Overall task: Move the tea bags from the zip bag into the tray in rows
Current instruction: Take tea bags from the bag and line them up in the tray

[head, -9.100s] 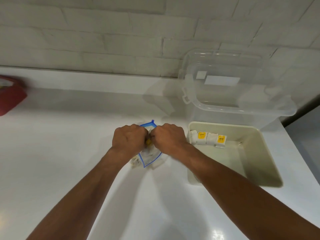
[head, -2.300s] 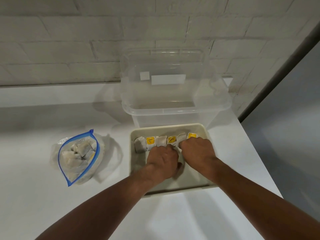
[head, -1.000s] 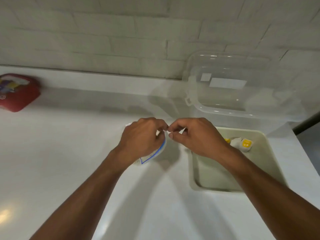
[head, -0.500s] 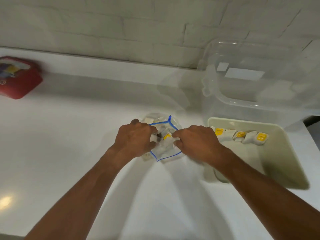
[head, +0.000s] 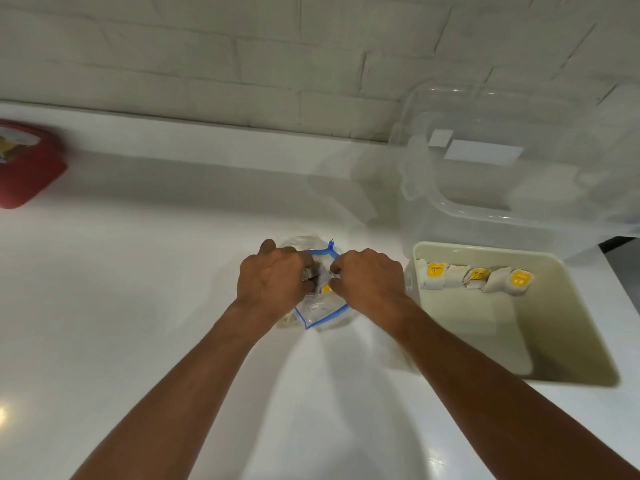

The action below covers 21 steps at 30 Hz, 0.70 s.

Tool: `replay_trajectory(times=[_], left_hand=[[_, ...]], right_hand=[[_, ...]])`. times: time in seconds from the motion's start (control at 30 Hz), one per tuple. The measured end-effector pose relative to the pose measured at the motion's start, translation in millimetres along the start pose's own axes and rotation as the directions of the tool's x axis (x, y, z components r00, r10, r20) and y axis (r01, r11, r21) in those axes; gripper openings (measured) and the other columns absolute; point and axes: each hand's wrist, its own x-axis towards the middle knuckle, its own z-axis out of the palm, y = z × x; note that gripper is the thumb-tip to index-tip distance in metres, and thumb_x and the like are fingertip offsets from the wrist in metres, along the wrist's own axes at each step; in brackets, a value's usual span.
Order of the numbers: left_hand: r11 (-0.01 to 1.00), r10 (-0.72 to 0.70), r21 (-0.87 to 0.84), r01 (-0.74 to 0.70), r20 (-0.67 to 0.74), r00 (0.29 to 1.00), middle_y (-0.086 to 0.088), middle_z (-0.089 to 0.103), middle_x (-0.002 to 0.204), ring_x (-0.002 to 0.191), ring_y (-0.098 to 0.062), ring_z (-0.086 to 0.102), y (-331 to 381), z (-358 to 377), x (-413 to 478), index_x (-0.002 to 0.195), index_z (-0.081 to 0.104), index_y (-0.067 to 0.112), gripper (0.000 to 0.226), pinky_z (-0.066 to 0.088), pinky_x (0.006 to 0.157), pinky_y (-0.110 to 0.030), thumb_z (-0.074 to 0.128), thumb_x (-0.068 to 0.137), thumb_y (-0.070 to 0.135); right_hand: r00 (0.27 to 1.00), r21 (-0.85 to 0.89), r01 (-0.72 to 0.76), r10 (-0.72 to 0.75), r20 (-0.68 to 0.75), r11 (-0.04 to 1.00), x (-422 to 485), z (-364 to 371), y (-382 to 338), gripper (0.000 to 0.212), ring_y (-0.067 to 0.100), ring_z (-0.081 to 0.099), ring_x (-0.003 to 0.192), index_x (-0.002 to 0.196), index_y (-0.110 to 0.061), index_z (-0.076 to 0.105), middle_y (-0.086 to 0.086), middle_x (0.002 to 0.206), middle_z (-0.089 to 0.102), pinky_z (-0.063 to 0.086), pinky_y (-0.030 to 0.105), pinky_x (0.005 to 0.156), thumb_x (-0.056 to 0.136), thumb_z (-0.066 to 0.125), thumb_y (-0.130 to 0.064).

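- Tea bags [head: 474, 277] line the tray [head: 571, 341], right of the hands.
- Left hand [head: 273, 280] grips the zip bag [head: 322, 313] rim.
- Right hand [head: 369, 277] pinches a tea bag [head: 321, 277] at its mouth.

A clear plastic bin [head: 512, 188] stands by the brick wall [head: 242, 53]; a red container [head: 27, 168] sits far left.

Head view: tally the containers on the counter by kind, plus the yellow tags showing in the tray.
zip bag: 1
tray: 1
clear plastic bin: 1
red container: 1
yellow tags showing in the tray: 3
Total: 7. The tea bags themselves overlap too much to count.
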Motion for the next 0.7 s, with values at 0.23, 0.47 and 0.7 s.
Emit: replay_trajectory(times=[0.23, 0.47, 0.7], left_hand=[[0.996, 0.085, -0.009, -0.085, 0.043, 0.995, 0.013, 0.063, 0.093, 0.087, -0.014, 0.038, -1.0, -9.5, -2.1, 0.108, 0.065, 0.043, 0.024, 0.033, 0.061, -0.026, 0.059, 0.087, 0.053], [0.990, 0.119, 0.065, -0.128, 0.123, 0.985, 0.012, 0.063, 0.096, 0.090, -0.014, 0.034, 2.8, -15.7, -10.4, 0.111, 0.066, 0.045, 0.030, 0.032, 0.067, -0.027, 0.055, 0.088, 0.059], [0.962, 0.214, 0.126, -0.240, 0.192, 0.958, 0.012, 0.053, 0.091, 0.096, -0.018, 0.035, 10.7, -18.6, -9.5, 0.110, 0.065, 0.045, 0.028, 0.029, 0.074, -0.030, 0.056, 0.087, 0.055]], right_hand=[[0.998, 0.002, 0.050, -0.050, -0.045, 0.999, -0.1, 10.9, -3.2, 0.028, 0.024, 0.063, 0.101, 0.118, -0.032, 0.060, -0.003, 0.110, 0.067, 0.040, 0.030, 0.077, 0.091, 0.062, -0.037], [0.998, -0.011, 0.049, -0.048, 0.039, 0.999, 3.0, 15.6, 0.0, 0.032, 0.021, 0.061, 0.100, 0.111, -0.030, 0.064, -0.003, 0.106, 0.067, 0.043, 0.031, 0.077, 0.085, 0.066, -0.048], [0.992, -0.016, 0.018, -0.016, 0.123, 1.000, 1.9, 15.1, 1.7, 0.032, 0.018, 0.055, 0.076, 0.100, -0.026, 0.067, -0.004, 0.086, 0.060, 0.039, 0.028, 0.066, 0.083, 0.066, -0.052]])
